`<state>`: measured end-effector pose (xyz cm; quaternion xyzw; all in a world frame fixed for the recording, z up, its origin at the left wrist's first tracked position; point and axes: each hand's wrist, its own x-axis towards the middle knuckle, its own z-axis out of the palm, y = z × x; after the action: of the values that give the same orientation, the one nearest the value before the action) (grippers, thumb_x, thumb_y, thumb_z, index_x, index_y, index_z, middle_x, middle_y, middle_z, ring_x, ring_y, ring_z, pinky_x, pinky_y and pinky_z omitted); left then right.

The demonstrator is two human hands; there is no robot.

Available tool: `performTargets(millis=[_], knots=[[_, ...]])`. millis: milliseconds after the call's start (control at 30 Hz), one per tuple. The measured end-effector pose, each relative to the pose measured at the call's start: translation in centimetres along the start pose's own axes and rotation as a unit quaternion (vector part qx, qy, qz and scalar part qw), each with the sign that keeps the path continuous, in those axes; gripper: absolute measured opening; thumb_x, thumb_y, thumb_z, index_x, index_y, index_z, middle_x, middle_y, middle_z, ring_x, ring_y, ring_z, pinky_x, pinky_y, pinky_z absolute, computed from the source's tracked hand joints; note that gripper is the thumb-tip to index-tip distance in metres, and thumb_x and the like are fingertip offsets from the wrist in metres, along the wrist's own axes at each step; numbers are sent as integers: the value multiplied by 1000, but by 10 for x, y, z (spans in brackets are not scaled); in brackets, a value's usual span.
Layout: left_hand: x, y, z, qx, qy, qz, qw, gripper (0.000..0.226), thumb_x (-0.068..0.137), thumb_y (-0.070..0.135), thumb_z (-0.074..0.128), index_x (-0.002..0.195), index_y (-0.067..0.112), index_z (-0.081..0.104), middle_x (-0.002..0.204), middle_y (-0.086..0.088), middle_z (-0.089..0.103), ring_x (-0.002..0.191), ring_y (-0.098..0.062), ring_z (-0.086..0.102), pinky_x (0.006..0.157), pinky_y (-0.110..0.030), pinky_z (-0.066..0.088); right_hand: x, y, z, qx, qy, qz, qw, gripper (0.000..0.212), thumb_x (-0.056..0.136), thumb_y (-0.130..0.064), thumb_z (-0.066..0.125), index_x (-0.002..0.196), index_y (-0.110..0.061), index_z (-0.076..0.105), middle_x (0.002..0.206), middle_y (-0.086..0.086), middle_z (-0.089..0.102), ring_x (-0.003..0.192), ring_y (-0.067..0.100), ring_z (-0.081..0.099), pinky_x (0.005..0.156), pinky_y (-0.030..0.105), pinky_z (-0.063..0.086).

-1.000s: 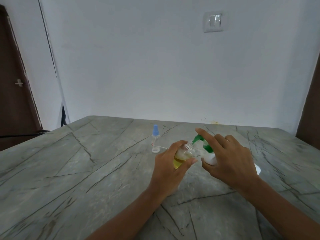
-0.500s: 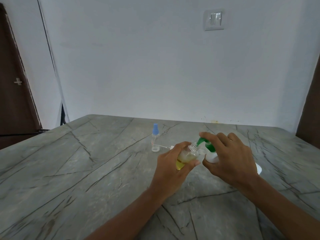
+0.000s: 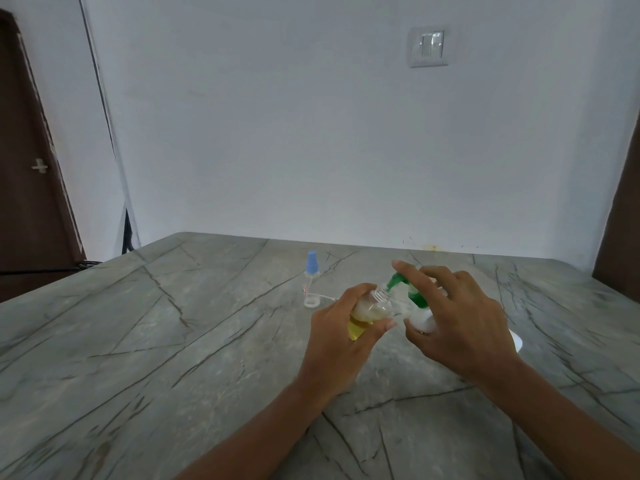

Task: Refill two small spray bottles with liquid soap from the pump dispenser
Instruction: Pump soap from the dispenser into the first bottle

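**Filling the first bottle.** The left hand (image 3: 341,336) wraps thumb and fingers round the open spray bottle (image 3: 372,311) and holds it tilted, low over the table (image 3: 173,341). The bottle's threaded neck meets the green spout of the pump dispenser (image 3: 420,320). Yellow soap lies in the bottle's lower part, with pale foam above it. The right hand (image 3: 460,327) holds the dispenser, thumb against its white body and forefinger laid along the green pump head, the other fingers loosely curled above. To do this step well, the spout tip should sit squarely over the narrow mouth before each stroke. Strokes should be short and slow so the thick liquid does not overrun the rim, and filling should stop short of the neck to leave room for the sprayer. The capped spray bottle (image 3: 310,277), blue-topped and seemingly empty, stands upright farther back, apart from both hands. At its foot lies a white ring with a thin tube (image 3: 311,302), probably the removed sprayer, though it is too small to be sure. The surface is grey stone with dark veins. The room has a plain pale wall (image 3: 277,133) bearing a switch plate (image 3: 428,46), and a dark door (image 3: 27,168) at the left.
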<state>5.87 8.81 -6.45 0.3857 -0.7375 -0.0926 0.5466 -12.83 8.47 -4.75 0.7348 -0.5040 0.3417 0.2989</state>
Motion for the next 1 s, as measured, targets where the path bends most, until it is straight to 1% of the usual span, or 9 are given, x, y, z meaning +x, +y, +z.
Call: performTargets(millis=[67, 133, 267, 400, 533, 667, 733, 867, 1000], knots=[[0, 0, 0, -2, 1, -1, 1000, 48, 80, 46, 67, 122, 28, 54, 105, 20, 59, 88, 1, 61, 71, -6, 48, 0, 0, -1, -1, -3, 2, 1000, 102, 56, -43, 88, 143, -35, 36, 114, 4, 64, 87, 29, 63, 54, 36, 53], [0, 1, 0, -3, 3, 1, 1000, 47, 80, 46, 67, 122, 28, 54, 104, 21, 59, 89, 2, 60, 70, -6, 47, 1, -1, -1, -4, -10, 8, 1000, 104, 55, -43, 88, 143, -35, 36, 108, 3, 67, 81, 28, 63, 52, 35, 52], [0, 1, -1, -3, 6, 5, 1000, 45, 80, 45, 68, 120, 31, 53, 101, 21, 60, 89, 2, 60, 67, -6, 47, 1, 0, 0, -11, -35, 19, 999, 104, 57, -45, 85, 145, -38, 29, 96, -1, 67, 70, 21, 57, 49, 29, 49], [0, 1, 0, -7, 4, 4, 1000, 47, 79, 46, 68, 121, 29, 54, 102, 20, 60, 88, 1, 60, 67, -6, 47, 2, 0, 0, -8, -40, 19, 999, 101, 57, -47, 85, 142, -37, 32, 93, -2, 66, 71, 20, 54, 50, 28, 47], [-1, 1, 1, -7, -3, 3, 1000, 48, 79, 46, 68, 122, 28, 55, 104, 17, 63, 87, 0, 61, 67, -7, 47, 2, 2, -1, -9, -40, 18, 999, 94, 58, -45, 84, 139, -35, 37, 89, -3, 62, 69, 17, 47, 49, 25, 43], [-2, 4, 0, -9, -18, 16, 1000, 46, 80, 42, 69, 120, 23, 57, 99, 20, 60, 84, 7, 58, 66, -3, 43, 2, 2, -1, 4, -28, 16, 999, 86, 57, -44, 86, 130, -34, 42, 89, -3, 62, 70, 16, 46, 49, 26, 43], [-2, 4, 0, -12, -18, 15, 1000, 46, 80, 41, 70, 119, 23, 58, 98, 20, 61, 82, 7, 58, 66, -4, 43, 2, 2, -1, 9, -18, 14, 1000, 84, 57, -44, 87, 129, -33, 44, 89, -3, 63, 69, 16, 47, 49, 26, 42], [-2, 3, 0, -10, -3, 12, 1000, 47, 79, 45, 68, 120, 26, 56, 102, 18, 62, 86, 1, 61, 68, -7, 47, 1, 1, -1, 1, -17, 17, 1000, 90, 57, -44, 85, 135, -34, 41, 88, -3, 63, 70, 17, 47, 50, 24, 39], [-2, 3, 1, -5, 5, 9, 1000, 47, 79, 47, 68, 120, 29, 55, 101, 20, 61, 85, 0, 61, 68, -9, 49, 1, 0, 1, -7, -23, 22, 999, 100, 58, -44, 85, 143, -37, 32, 90, -2, 64, 71, 18, 50, 50, 26, 44]])
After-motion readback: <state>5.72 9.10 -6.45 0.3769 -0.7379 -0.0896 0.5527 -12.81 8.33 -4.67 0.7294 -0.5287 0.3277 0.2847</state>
